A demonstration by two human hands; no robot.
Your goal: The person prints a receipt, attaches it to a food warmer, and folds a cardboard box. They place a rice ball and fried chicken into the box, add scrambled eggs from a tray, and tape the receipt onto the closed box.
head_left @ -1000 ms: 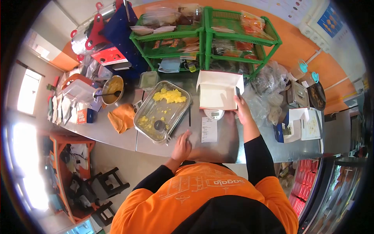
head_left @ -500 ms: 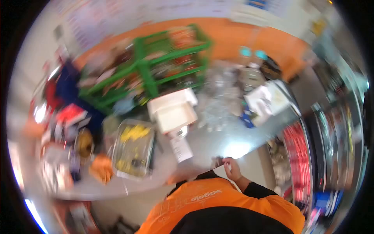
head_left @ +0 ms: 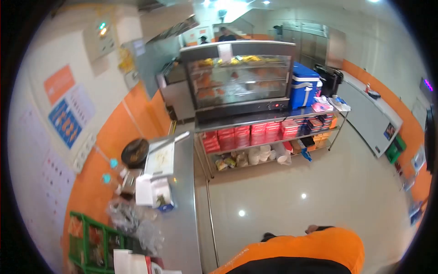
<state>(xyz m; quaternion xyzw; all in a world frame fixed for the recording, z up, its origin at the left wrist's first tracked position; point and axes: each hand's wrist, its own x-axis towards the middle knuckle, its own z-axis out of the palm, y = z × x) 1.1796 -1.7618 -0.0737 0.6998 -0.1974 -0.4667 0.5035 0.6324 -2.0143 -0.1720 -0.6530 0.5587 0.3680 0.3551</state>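
Note:
My right hand (head_left: 311,229) hangs low in front of my orange shirt, above the tiled floor. It is small in view and its fingers are mostly hidden. Nothing can be made out in it. My left hand is out of view. To the left is a steel table (head_left: 185,192). On it lie a white cutting board (head_left: 160,160) with a knife (head_left: 169,142), an open small box (head_left: 160,194) with something greenish inside, and clear plastic bags (head_left: 148,235). A dark pan (head_left: 135,153) leans by the orange wall.
Ahead stands a steel rack (head_left: 269,118) bearing a glass food warmer (head_left: 239,77) and a blue cooler (head_left: 302,86). Red boxes (head_left: 242,134) fill its shelf. A white chest freezer (head_left: 369,112) lines the right. Green crate shelving (head_left: 93,242) is lower left. Two people (head_left: 226,35) appear far back.
My view has swung right, from the table with the food tray to the rack and floor. My right hand, earlier by the table edge, is now lower and away from it.

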